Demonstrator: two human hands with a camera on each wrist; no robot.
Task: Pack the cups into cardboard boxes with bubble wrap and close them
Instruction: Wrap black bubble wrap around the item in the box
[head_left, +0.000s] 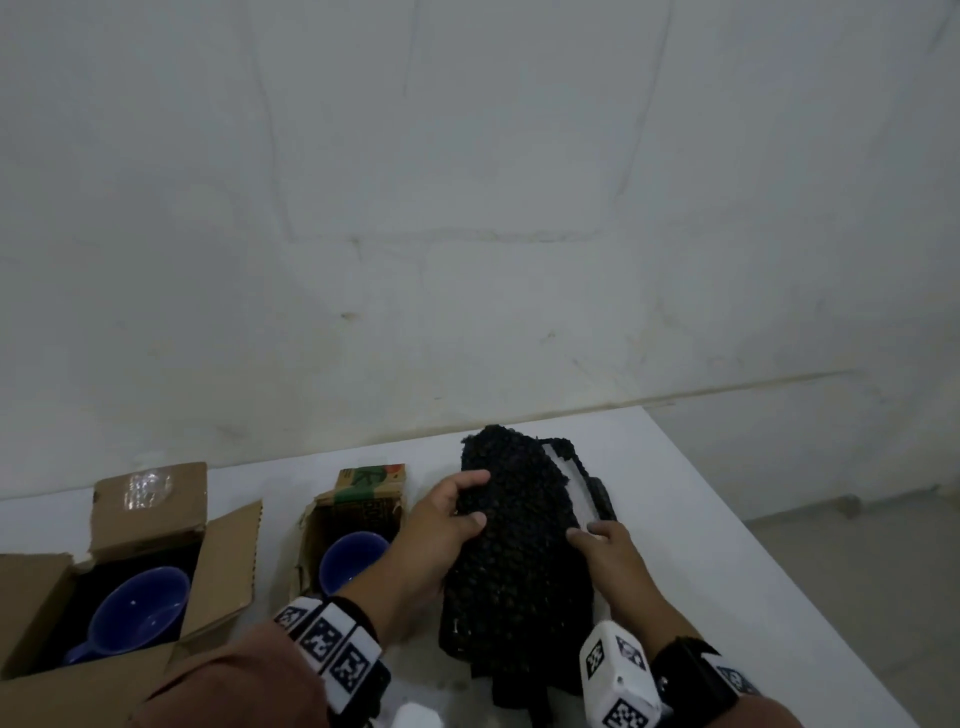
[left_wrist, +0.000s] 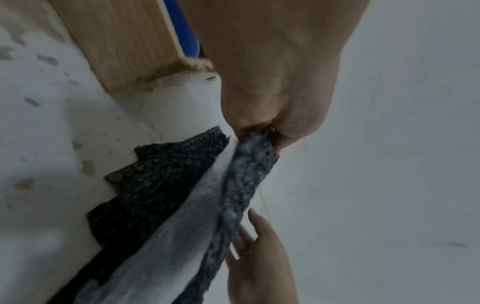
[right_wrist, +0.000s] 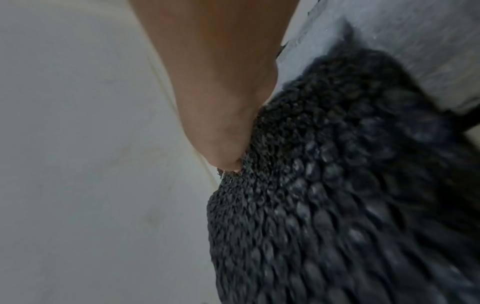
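Observation:
A sheet of black bubble wrap with a pale underside is lifted off the white table between both hands. My left hand pinches its left edge, seen close in the left wrist view. My right hand holds its right edge, fingertip pressed into the bubbles. More black bubble wrap lies on the table beneath. Two open cardboard boxes stand to the left: a large box with a blue cup, and a small box with a blue cup.
The white table ends at a slanting edge on the right, with grey floor beyond. A plain wall rises right behind the table. The small box's side stands close beside my left hand.

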